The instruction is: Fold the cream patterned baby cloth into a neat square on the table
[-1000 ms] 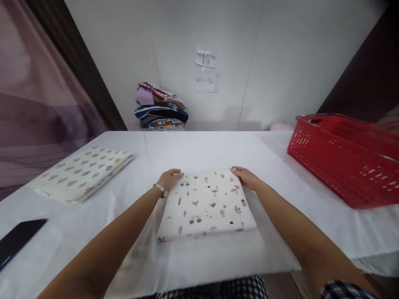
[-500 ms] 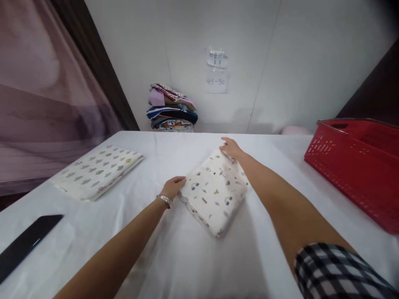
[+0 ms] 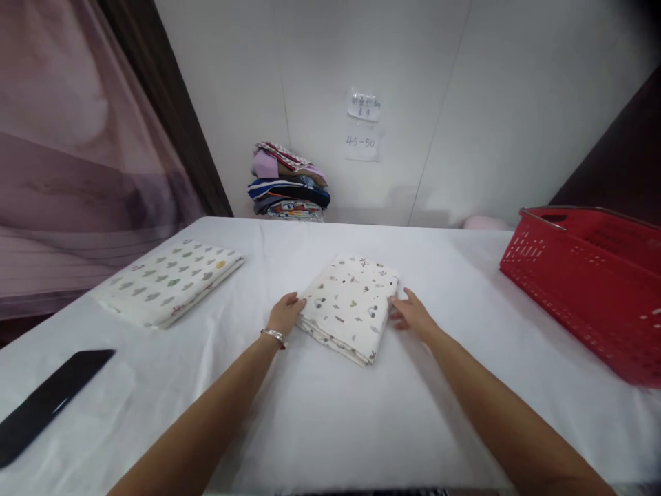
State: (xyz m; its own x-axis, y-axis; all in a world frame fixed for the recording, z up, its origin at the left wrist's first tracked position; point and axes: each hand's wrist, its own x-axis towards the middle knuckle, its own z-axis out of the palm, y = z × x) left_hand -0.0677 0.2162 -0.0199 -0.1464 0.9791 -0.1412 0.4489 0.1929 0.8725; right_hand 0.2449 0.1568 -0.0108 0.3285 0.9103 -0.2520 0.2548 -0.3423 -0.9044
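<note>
Folded printed cloth (image 3: 351, 306) lies mid-table, its long axis slanting from near-left toward far-right, one corner aimed back at me. Soft cotton, cream, dotted with small motifs, layered edges showing along the near side. My left hand (image 3: 286, 315) presses flat against its left edge, fingers loose; my right hand (image 3: 410, 314) touches the right edge, open, gripping nothing. White tablecloth (image 3: 330, 413) lies bare around it; red basket (image 3: 589, 275) stands well apart.

Silver bracelet (image 3: 273, 335) on left wrist
</note>
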